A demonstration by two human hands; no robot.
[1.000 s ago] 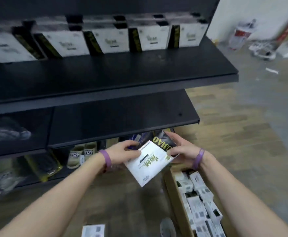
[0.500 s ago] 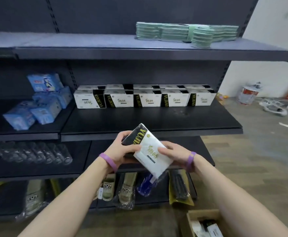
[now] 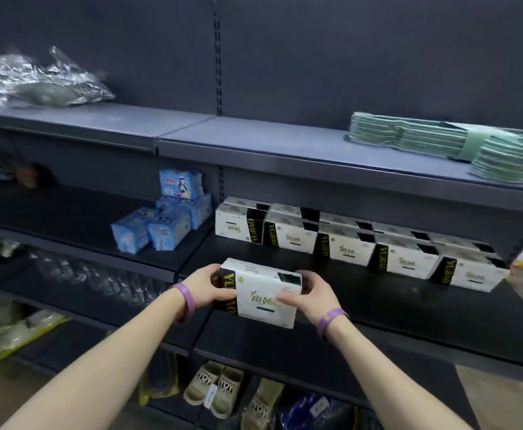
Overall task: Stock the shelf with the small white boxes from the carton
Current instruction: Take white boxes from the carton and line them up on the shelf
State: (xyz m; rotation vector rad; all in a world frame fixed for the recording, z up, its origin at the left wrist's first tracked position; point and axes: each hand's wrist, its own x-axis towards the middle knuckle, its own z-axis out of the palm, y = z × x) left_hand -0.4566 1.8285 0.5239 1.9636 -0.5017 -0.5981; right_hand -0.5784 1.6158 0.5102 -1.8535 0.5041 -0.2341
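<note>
White box [image 3: 265,301] is being held in both hands over the front part of the dark shelf [image 3: 378,293], white printed face toward the camera, black band at its left end, tilting slightly; cannot tell if its bottom edge is touching the board; left hand [image 3: 210,287] is gripping the black end, fingers curling round the far side, thumb lying on the near face; right hand [image 3: 308,297] is gripping the opposite end, thumb pressing across the white face, fingers wrapping behind the top corner; both grips closed on the box, nothing else in either hand; purple wristbands [image 3: 187,301] are showing on both wrists; row of matching boxes [image 3: 347,243] is standing further back on the same shelf, apart from the held one; blue packs [image 3: 164,225] are piling on the bay to the left; green stack [image 3: 440,138] is lying on the shelf above; slippers [image 3: 213,389] are sitting on the bottom level.
</note>
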